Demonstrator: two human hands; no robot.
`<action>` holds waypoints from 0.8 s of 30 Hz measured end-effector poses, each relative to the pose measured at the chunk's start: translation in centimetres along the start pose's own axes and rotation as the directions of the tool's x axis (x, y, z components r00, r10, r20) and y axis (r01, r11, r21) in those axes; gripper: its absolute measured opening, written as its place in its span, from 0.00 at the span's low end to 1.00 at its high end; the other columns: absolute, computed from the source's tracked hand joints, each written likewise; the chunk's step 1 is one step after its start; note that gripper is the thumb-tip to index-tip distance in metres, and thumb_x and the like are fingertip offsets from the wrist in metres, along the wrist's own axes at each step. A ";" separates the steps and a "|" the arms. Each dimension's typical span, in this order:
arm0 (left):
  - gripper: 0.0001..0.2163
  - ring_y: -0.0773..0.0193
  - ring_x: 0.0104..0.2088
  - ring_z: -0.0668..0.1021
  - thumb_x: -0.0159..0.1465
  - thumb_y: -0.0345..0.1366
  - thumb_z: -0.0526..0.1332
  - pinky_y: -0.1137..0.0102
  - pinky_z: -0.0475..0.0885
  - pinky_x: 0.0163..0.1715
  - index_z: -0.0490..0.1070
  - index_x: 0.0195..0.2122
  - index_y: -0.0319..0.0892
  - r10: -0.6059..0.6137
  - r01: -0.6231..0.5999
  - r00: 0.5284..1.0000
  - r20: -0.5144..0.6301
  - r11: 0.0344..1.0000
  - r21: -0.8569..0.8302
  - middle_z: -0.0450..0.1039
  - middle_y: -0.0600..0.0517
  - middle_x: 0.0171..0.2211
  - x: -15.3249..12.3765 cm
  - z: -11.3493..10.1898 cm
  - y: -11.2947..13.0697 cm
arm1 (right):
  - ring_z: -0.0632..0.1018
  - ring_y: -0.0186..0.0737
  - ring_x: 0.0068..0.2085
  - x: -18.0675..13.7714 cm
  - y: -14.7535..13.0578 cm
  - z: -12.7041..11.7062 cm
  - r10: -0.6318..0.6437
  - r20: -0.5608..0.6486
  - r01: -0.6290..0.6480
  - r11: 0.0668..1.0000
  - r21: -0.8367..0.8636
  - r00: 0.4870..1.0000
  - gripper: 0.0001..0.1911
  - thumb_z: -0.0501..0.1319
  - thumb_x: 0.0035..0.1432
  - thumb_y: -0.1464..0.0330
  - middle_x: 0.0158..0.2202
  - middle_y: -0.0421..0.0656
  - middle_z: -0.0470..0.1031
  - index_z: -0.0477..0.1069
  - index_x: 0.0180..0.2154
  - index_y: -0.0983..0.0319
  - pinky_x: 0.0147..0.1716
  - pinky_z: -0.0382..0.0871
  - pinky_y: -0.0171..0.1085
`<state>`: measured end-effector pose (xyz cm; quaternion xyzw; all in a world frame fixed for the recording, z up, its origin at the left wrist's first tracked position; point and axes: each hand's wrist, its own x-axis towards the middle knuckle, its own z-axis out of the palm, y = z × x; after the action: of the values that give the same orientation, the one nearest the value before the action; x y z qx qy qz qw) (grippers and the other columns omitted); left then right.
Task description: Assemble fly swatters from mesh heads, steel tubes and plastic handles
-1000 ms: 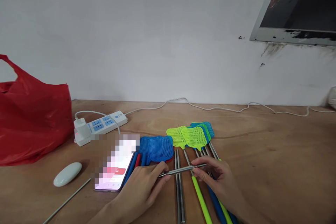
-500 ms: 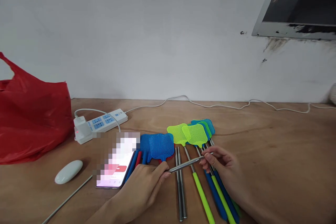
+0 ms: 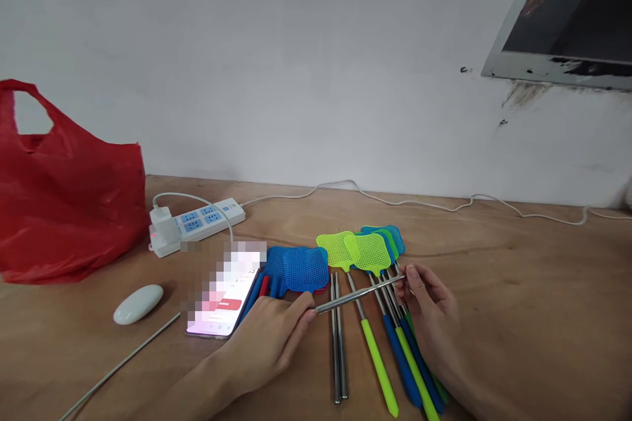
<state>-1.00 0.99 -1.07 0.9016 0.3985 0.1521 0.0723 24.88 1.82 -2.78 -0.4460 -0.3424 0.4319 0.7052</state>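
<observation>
A slim silvery metal rod [image 3: 360,294] is held across the middle of the head view, its right end slightly higher. My left hand [image 3: 274,335] pinches its left end; my right hand [image 3: 428,316] has its thumb and fingers closed on the right end. Below it, two similar metal rods [image 3: 338,348] lie side by side on the table. Several fly swatters lie to the right, with yellow-green heads [image 3: 372,253], blue and green heads behind them, metal shafts and coloured grips [image 3: 379,368]. Blue swatter heads [image 3: 305,268] lie just beyond my left hand, which partly hides their handles.
A lit phone [image 3: 224,296] lies left of my left hand. Near it are a white rounded object [image 3: 138,304], a pale cable [image 3: 123,362] and a power strip [image 3: 210,223] with a charger. A red plastic bag [image 3: 74,204] stands far left. A white cord [image 3: 395,200] runs along the wall.
My right hand has shifted slightly rightward along the rod's end, and more of the rod shows between my hands. My view has tilted a little. Both hands keep hold of the rod.
</observation>
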 end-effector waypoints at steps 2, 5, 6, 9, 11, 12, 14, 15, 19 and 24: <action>0.13 0.56 0.22 0.74 0.75 0.35 0.40 0.66 0.54 0.24 0.61 0.37 0.46 -0.025 0.025 1.000 -0.014 1.000 0.005 0.70 0.55 0.23 -0.1 -0.2 0.0 | 0.73 0.34 0.27 0.1 -0.3 0.2 -0.004 0.020 0.004 1.000 0.002 1.000 0.15 0.74 0.49 0.58 0.26 0.37 0.75 0.77 0.35 0.58 0.26 0.70 0.31; 0.14 0.56 0.21 0.73 0.75 0.36 0.40 0.67 0.55 0.24 0.61 0.35 0.46 -0.065 0.065 0.998 -0.017 0.998 -0.005 0.69 0.55 0.22 0.0 -0.6 0.0 | 0.75 0.36 0.29 0.4 -0.6 0.3 0.015 0.027 -0.016 0.999 0.039 1.000 0.15 0.75 0.45 0.59 0.27 0.39 0.76 0.77 0.33 0.59 0.28 0.72 0.32; 0.14 0.56 0.21 0.74 0.75 0.36 0.41 0.67 0.55 0.24 0.61 0.35 0.46 -0.071 0.071 0.997 -0.018 0.997 -0.006 0.70 0.55 0.22 0.0 -0.7 0.1 | 0.76 0.36 0.29 0.5 -0.7 0.3 0.037 0.023 -0.038 0.998 0.053 0.999 0.16 0.76 0.43 0.60 0.27 0.39 0.77 0.78 0.33 0.59 0.28 0.73 0.32; 0.13 0.54 0.24 0.76 0.75 0.38 0.42 0.67 0.56 0.24 0.62 0.37 0.45 -0.073 0.073 0.997 -0.015 0.997 0.003 0.72 0.53 0.25 0.2 -0.6 0.1 | 0.77 0.37 0.31 0.7 -0.7 0.3 0.094 -0.002 -0.094 0.992 0.089 0.996 0.17 0.78 0.39 0.62 0.29 0.40 0.79 0.79 0.31 0.60 0.30 0.74 0.32; 0.13 0.54 0.24 0.77 0.75 0.38 0.42 0.67 0.55 0.24 0.63 0.37 0.45 -0.067 0.068 0.998 -0.019 0.998 0.015 0.73 0.53 0.24 0.2 -0.4 0.0 | 0.77 0.37 0.31 0.7 -0.6 0.2 0.087 -0.014 -0.085 0.994 0.070 0.996 0.17 0.78 0.39 0.61 0.29 0.41 0.80 0.79 0.31 0.60 0.31 0.74 0.33; 0.13 0.54 0.23 0.77 0.75 0.38 0.42 0.67 0.54 0.23 0.63 0.38 0.45 -0.063 0.064 0.998 -0.027 0.998 0.020 0.73 0.53 0.24 0.2 -0.2 -0.1 | 0.77 0.37 0.30 0.7 -0.6 0.1 0.062 -0.012 -0.062 0.997 0.040 0.998 0.17 0.77 0.41 0.61 0.28 0.41 0.80 0.79 0.32 0.60 0.31 0.74 0.33; 0.13 0.54 0.22 0.77 0.75 0.37 0.42 0.66 0.53 0.22 0.63 0.38 0.45 -0.048 0.049 0.997 -0.053 0.999 0.021 0.73 0.54 0.22 0.1 0.1 -0.2 | 0.76 0.36 0.27 0.5 -0.7 0.0 -0.007 0.026 0.009 0.999 -0.052 1.000 0.16 0.74 0.47 0.58 0.26 0.40 0.79 0.78 0.35 0.60 0.28 0.72 0.33; 0.13 0.55 0.21 0.77 0.75 0.37 0.42 0.66 0.52 0.22 0.63 0.38 0.45 -0.042 0.043 0.997 -0.068 0.999 0.017 0.72 0.55 0.22 0.0 0.2 -0.2 | 0.74 0.35 0.25 0.4 -0.7 0.0 -0.039 0.056 0.045 0.993 -0.105 0.998 0.16 0.72 0.50 0.58 0.23 0.39 0.78 0.77 0.37 0.60 0.26 0.69 0.33; 0.13 0.56 0.19 0.76 0.75 0.37 0.43 0.67 0.51 0.21 0.63 0.38 0.45 -0.033 0.031 0.995 -0.099 0.999 -0.016 0.71 0.56 0.20 -0.3 0.3 0.0 | 0.65 0.32 0.18 -0.5 -1.0 0.1 -0.064 0.158 0.104 0.961 -0.257 0.985 0.17 0.65 0.57 0.57 0.15 0.32 0.67 0.76 0.43 0.61 0.19 0.59 0.32; 0.12 0.57 0.19 0.75 0.74 0.36 0.43 0.67 0.52 0.20 0.64 0.38 0.45 -0.041 0.037 0.995 -0.087 0.998 -0.052 0.69 0.56 0.19 -0.3 0.4 0.3 | 0.62 0.33 0.16 -1.7 -1.1 0.6 0.072 0.374 0.074 0.930 -0.361 0.925 0.20 0.61 0.59 0.56 0.13 0.30 0.60 0.76 0.46 0.63 0.20 0.57 0.33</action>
<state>-0.86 0.63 -1.46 0.8839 0.4148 0.2003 0.0802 24.04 0.21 -1.73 -0.4778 -0.5479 0.4378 0.5290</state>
